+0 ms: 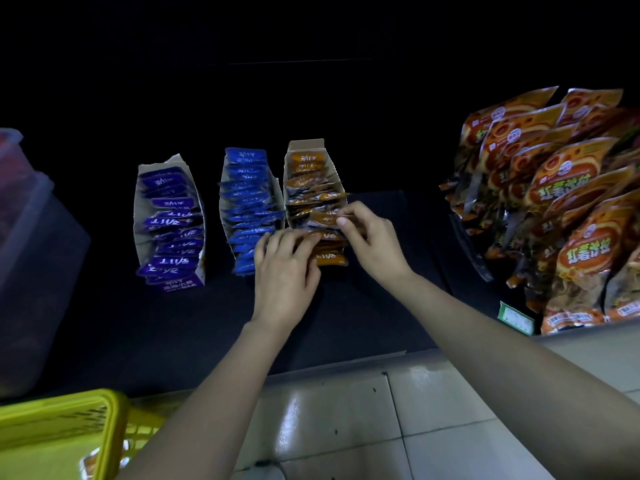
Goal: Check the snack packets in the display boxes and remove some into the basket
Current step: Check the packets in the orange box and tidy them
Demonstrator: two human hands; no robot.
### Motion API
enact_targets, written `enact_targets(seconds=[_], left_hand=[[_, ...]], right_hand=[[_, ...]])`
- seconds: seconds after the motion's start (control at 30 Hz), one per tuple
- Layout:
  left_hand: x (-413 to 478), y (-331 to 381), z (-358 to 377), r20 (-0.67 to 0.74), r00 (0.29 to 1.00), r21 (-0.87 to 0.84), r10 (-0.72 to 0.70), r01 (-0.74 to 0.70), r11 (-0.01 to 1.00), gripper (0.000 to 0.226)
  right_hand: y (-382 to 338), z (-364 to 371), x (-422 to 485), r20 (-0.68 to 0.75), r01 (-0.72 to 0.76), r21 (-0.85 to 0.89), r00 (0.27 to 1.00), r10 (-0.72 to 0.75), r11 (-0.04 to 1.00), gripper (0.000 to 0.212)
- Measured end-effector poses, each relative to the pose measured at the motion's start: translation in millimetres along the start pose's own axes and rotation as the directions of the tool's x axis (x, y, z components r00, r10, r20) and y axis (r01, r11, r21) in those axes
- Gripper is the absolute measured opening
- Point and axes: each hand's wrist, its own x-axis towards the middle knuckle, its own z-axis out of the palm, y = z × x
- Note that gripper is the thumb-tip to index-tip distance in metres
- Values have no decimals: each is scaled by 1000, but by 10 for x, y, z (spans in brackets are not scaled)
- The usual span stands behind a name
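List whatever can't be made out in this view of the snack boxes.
All in the head view.
Partly covered by the left hand and right hand: front orange packets.
Too small and blurred to read: packet print.
Cut off by the bottom-left edge: yellow basket, contents mostly unseen.
Lost in darkness: shelf back.

Dark shelf (pixel 173 341), unlit rear; glossy pale floor tiles (pixel 346 427) reflecting light; dim overall.
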Motion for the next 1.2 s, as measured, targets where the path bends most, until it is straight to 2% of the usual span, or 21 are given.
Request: enact_targets(seconds=[0.13, 0.33, 0.43, 0.63, 0.7, 0.8, 0.93, 1.07, 1.2], left_hand=[[3, -32, 10, 8, 1000, -29, 6, -6, 1000, 39], [29, -33, -13, -4, 1000, -67, -19, 19, 998, 51], [55, -61, 13, 48, 998, -31, 35, -34, 999, 53], [41, -92, 111, 93, 996, 51, 8, -13, 999, 48], [52, -91, 106, 80, 997, 62, 1, -6, 998, 48], [61, -76, 95, 70, 998, 58, -4, 0, 998, 46], [63, -74, 98, 73, 997, 64, -1, -3, 998, 44], [70, -80, 90, 83, 997, 69, 0, -6, 998, 45], [65, -80, 95, 91, 996, 80, 3, -10, 997, 47]], right_hand=[[131, 38, 9, 5, 87, -220, 996, -88, 972, 15], [145, 84, 40, -6, 70, -333, 997, -77, 940, 20], [159, 104, -14, 14, 94, -308, 995, -94, 947, 24], [191, 177, 38, -32, -39, -179, 999, 33, 983, 21], [182, 178, 50, -72, -44, -139, 997, 34, 989, 17], [211, 166, 87, -157, -56, -163, 987, 30, 985, 11], [242, 179, 177, -166, -132, -246, 982, 93, 960, 13], [235, 201, 229, -143, -85, -293, 989, 45, 952, 10], [214, 163, 153, -122, -24, -181, 992, 2, 983, 8]])
